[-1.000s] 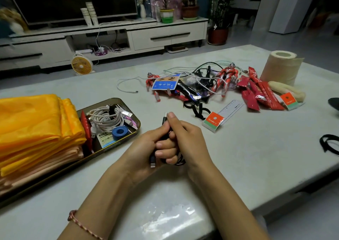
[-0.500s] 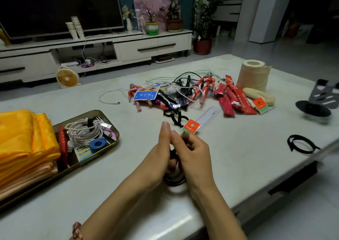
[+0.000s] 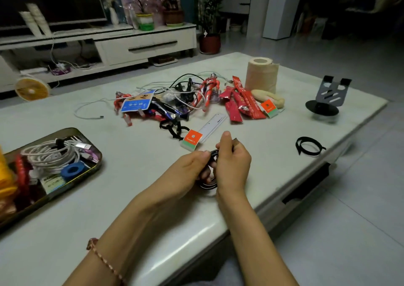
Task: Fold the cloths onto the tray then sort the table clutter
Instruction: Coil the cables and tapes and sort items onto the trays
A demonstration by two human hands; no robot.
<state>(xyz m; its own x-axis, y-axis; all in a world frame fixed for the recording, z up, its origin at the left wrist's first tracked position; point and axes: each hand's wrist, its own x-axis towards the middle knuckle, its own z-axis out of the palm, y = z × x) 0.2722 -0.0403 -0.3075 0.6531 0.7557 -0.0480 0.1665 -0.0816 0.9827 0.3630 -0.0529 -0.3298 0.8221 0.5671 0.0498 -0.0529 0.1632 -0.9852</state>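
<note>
Both of my hands meet over the near middle of the pale table [image 3: 153, 209]. My left hand [image 3: 183, 176] and my right hand [image 3: 234, 165] both grip a coiled black cable [image 3: 207, 185], whose loop shows below my fingers. The dark tray [image 3: 96, 154] at the left holds a coiled white cable [image 3: 50, 156], a blue tape roll [image 3: 72, 170] and the edge of folded yellow cloths [image 3: 5, 180]. A clutter pile [image 3: 175, 102] of cables, red packets and a blue card lies across the table's middle.
A ruler with an orange tag [image 3: 203, 132] lies just beyond my hands. A paper roll [image 3: 261, 75], a black phone stand [image 3: 325, 97] and a black strap loop [image 3: 309, 145] sit to the right near the table edge. A TV cabinet stands behind.
The view has swung right, so the tray and cloths slid to the left edge. My hands kept hold of the black cable, which now hangs as a coil below them.
</note>
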